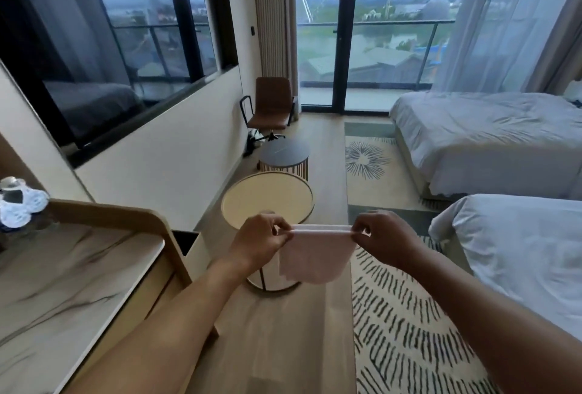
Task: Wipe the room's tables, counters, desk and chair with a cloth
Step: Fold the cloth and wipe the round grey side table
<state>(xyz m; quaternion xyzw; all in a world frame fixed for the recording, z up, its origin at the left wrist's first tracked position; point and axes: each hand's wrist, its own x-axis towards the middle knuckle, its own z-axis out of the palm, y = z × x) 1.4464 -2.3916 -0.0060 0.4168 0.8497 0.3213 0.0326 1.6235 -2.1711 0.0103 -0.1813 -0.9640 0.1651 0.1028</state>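
Left hand (pixel 261 244) and right hand (pixel 385 241) each pinch one top corner of the cloth (pixel 315 258) between thumb and fingertips, arms stretched forward. Cloth is pale pink, pulled taut along its upper edge, the rest hanging free in the air. It touches no surface; it hangs in front of the near round bench (pixel 267 198), between the camera and that bench.

Landmark for positions: near round bench, cream top, thin metal legs.
- Beyond it, toward the window: a second round bench (pixel 283 151), grey top, ribbed side.
- Further beyond, by the balcony door (pixel 340 31): brown chair (pixel 271 104).
- Left of it and nearer the camera: marble-topped bench (pixel 63 271) with a raised wooden rim; something white sits at its far left corner, not identifiable.
- Right of it: patterned rug (pixel 403 315) and two beds (pixel 491 138).

Progress, judged: no bench top shows wet streaks or wipe marks that I can read, so I cannot tell which surfaces, if any, are finished. With the cloth spread out in the air, this looks like the opening or refolding step ahead of a wipe. Likely remaining: both round benches, the marble bench, the chair. Nearest candidate is the cream round bench directly behind the cloth.
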